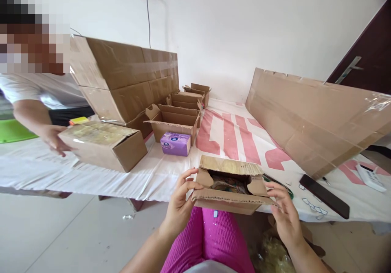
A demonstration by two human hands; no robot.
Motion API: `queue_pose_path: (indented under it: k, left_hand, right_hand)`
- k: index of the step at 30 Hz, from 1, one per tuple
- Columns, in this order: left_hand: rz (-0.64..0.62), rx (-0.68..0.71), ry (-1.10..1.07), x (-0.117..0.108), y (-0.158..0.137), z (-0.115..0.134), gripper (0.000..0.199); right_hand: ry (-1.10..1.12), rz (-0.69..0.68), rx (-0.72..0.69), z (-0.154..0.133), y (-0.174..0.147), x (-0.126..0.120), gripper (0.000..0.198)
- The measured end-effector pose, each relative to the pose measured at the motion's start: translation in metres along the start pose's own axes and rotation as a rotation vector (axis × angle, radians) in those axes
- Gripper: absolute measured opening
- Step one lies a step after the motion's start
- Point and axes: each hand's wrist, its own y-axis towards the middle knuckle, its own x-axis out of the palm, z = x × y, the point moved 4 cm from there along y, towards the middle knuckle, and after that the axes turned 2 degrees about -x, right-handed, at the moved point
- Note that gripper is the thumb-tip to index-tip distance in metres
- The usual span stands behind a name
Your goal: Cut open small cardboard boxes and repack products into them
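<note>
Between my hands, at the table's front edge, is a small cardboard box [227, 203] with its top flaps partly raised. Dark patterned contents [229, 186] show through the gap; what they are I cannot make out. My left hand [182, 191] grips the box's left end, fingers on the side flap and thumb near the front flap. At the right end, my right hand [282, 205] holds the box with its fingers curled at the corner. Just beyond the box stands a purple printed pack [175, 144]. Scissors [288, 191] lie behind my right hand, partly hidden.
Several open cartons [175, 120] stand in a row beyond the purple pack. Stacked taped boxes [128, 67] rise at left, a large carton [311, 114] at right. A black phone [324, 196] lies near the edge. A co-worker's hand [56, 138] touches a taped box [105, 142].
</note>
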Motion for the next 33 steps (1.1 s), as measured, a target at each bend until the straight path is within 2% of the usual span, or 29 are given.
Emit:
queue_pose_path:
  k: [2,4,6,8,9,11,15,18,21,24,28,33]
  left_hand:
    - [-0.004,0.041,-0.087,0.001,-0.001,0.0,0.018]
    - [-0.014,0.058,-0.152,0.003,-0.002,-0.001,0.02]
    - [-0.02,0.06,-0.176,0.004,-0.003,-0.004,0.02]
    - [-0.017,0.077,-0.175,0.005,-0.003,-0.006,0.018]
    - [-0.018,0.089,-0.175,0.005,-0.003,-0.007,0.018]
    - [-0.023,0.117,-0.183,0.005,-0.004,-0.009,0.016]
    - [-0.032,0.161,-0.185,0.006,-0.005,-0.011,0.012]
    - [-0.032,0.187,-0.16,0.005,-0.006,-0.01,0.011]
    - [-0.031,0.198,-0.145,0.005,-0.007,-0.009,0.01]
    - [-0.031,0.201,-0.136,0.005,-0.008,-0.01,0.009]
    - [-0.031,0.211,-0.126,0.005,-0.008,-0.01,0.01]
    - [-0.034,0.209,-0.081,0.003,-0.006,-0.008,0.012]
  right_hand:
    - [0.057,-0.006,-0.066,-0.007,0.005,-0.004,0.046]
    - [0.111,0.071,-0.116,-0.015,0.017,-0.011,0.057]
    - [0.097,0.142,-0.125,-0.021,0.038,-0.017,0.045]
    - [-0.002,0.138,-0.113,-0.029,0.065,-0.017,0.025]
    - [-0.065,0.095,-0.114,-0.033,0.079,-0.014,0.019]
    - [-0.169,-0.051,-0.144,-0.041,0.106,-0.001,0.022]
    - [-0.267,-0.449,-0.251,-0.05,0.137,0.045,0.033]
    - [-0.341,-0.611,-0.302,-0.048,0.144,0.076,0.041]
    - [-0.393,-0.645,-0.31,-0.044,0.144,0.091,0.029]
    - [-0.419,-0.618,-0.318,-0.042,0.14,0.093,0.015]
    - [-0.518,-0.562,-0.386,-0.043,0.13,0.086,0.014]
    - [-0.561,-0.566,-0.444,-0.047,0.119,0.078,0.016]
